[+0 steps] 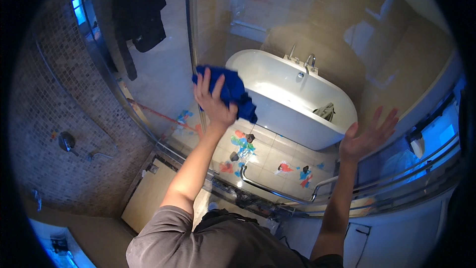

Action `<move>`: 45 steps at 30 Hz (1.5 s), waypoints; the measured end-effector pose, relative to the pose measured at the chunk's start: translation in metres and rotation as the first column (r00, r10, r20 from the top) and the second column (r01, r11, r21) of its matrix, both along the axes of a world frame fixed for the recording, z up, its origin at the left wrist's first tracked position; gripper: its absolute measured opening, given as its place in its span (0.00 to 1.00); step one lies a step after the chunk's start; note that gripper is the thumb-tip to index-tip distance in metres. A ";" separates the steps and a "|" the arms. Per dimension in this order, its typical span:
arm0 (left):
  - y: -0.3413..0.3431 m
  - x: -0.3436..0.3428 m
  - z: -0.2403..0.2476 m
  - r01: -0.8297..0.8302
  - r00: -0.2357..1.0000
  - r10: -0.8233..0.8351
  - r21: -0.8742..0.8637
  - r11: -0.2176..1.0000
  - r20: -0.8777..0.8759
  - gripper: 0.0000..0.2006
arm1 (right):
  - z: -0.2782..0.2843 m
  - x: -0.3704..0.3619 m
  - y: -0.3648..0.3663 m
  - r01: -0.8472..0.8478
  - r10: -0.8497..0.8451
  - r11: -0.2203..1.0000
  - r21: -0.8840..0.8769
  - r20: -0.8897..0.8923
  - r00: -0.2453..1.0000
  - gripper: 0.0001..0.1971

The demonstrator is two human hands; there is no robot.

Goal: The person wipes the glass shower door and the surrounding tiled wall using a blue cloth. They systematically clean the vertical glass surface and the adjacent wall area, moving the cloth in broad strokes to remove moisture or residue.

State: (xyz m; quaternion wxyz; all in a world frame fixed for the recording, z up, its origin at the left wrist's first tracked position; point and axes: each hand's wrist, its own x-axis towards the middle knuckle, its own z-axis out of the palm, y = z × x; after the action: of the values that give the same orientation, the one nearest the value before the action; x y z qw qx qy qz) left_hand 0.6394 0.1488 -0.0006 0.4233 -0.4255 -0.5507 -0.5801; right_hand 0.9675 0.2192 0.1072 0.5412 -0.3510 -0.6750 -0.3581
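My left hand point(215, 104) lies over a bunched blue cloth point(230, 89), its fingers spread across the cloth. The cloth is up against the clear glass shower enclosure, near a vertical metal-edged seam point(193, 44). My right hand point(369, 136) is raised on the right side with its fingers stretched apart and nothing in it. It is at the glass too; whether the palm touches the pane I cannot tell. A curved metal door handle point(272, 192) runs along the glass below and between my hands.
Beyond the glass stands a white bathtub point(292, 111) with a chrome faucet point(310, 60) and a greyish cloth point(325, 112) inside. Coloured patches point(243, 146) and dark lumps mark the tiled floor. A shower valve point(67, 141) sits on the mosaic wall at left. Dark clothing point(141, 12) hangs upper left.
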 end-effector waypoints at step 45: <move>0.001 0.028 0.108 0.060 0.997 -0.059 0.016 0.998 -0.058 0.28 | -0.003 0.003 0.000 -0.025 0.026 1.000 -0.011 0.031 0.999 0.34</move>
State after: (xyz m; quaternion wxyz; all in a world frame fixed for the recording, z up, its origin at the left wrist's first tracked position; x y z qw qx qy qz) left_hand 0.6671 0.1498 0.1073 0.4252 -0.4545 -0.5204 -0.5846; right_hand 0.9701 0.2196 0.1037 0.5335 -0.3396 -0.6895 -0.3532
